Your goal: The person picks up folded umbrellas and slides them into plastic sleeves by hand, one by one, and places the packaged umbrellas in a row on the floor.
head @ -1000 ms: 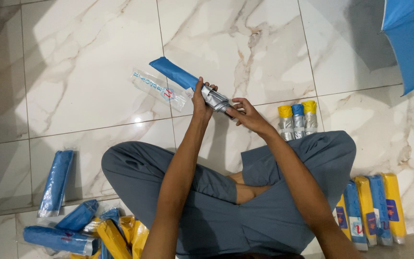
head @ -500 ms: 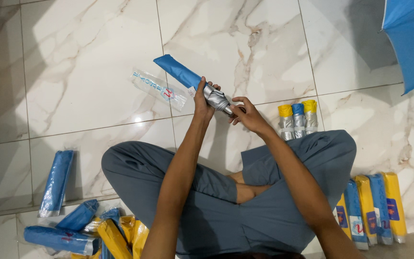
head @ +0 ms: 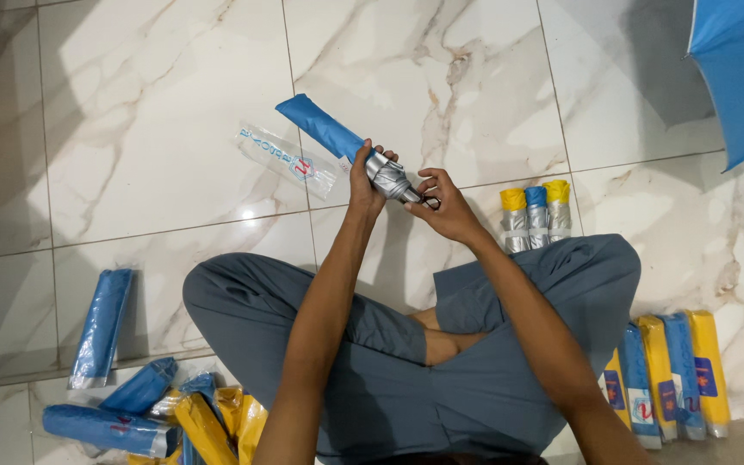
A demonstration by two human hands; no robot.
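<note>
A person sits cross-legged on a marble-tiled floor (head: 157, 112) and holds a folded umbrella (head: 348, 146) up in front of them, above the tiles. The umbrella is half in a blue sleeve, which covers the far end, while the silver fabric near the handle is bare. The left hand (head: 362, 182) is clenched around the umbrella's middle, where blue sleeve meets silver fabric. The right hand (head: 447, 203) is at the handle end, its fingers (head: 428, 184) pinched on the small dark strap or handle tip there; the exact part is too small to tell. Just beyond the umbrella, a clear plastic wrapper (head: 290, 160) with printed markings lies flat on the floor. Near the right knee, three folded umbrellas (head: 536, 217) with yellow and blue tops lie side by side. Further right, a row of packaged umbrellas (head: 666, 379) in yellow and blue lies beside the right leg. To the left lies a single blue sleeved umbrella (head: 101, 325), and nearer the left knee a loose pile of blue and yellow ones (head: 161, 415). An open blue umbrella canopy (head: 742, 69) shows at the top right corner.
</note>
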